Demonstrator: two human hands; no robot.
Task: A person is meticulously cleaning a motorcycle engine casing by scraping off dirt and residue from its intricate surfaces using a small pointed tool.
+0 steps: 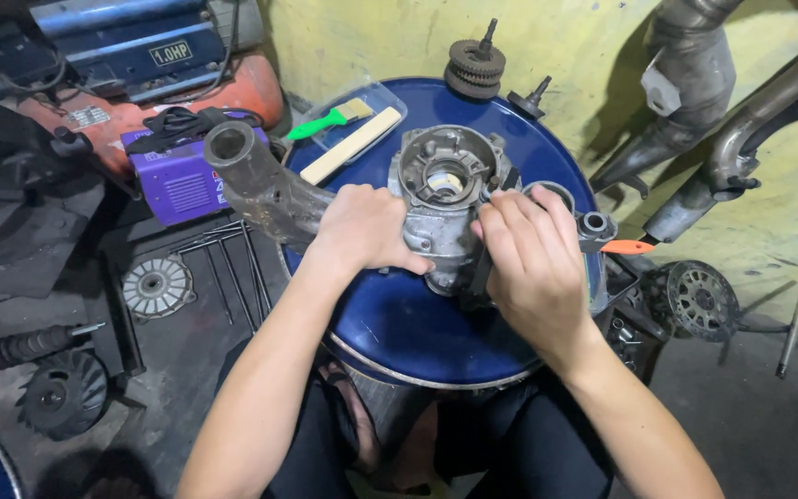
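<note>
A grey metal engine casing (445,176) with a round open bore lies on top of a blue drum (399,323). A long dirty tube arm (256,180) sticks out of it to the left. My left hand (362,231) grips the casing's left side where the arm joins. My right hand (533,254) is closed on the casing's right side, its fingers curled over a dark part at the rim. What the fingertips pinch is hidden.
A green-handled brush (330,118) and a wooden strip (362,145) lie in a clear tray at the drum's back. Gears (475,66) sit at the far rim. A purple box (177,176), a compressor (140,55), exhaust pipes (713,139) and flywheels (702,298) surround the drum.
</note>
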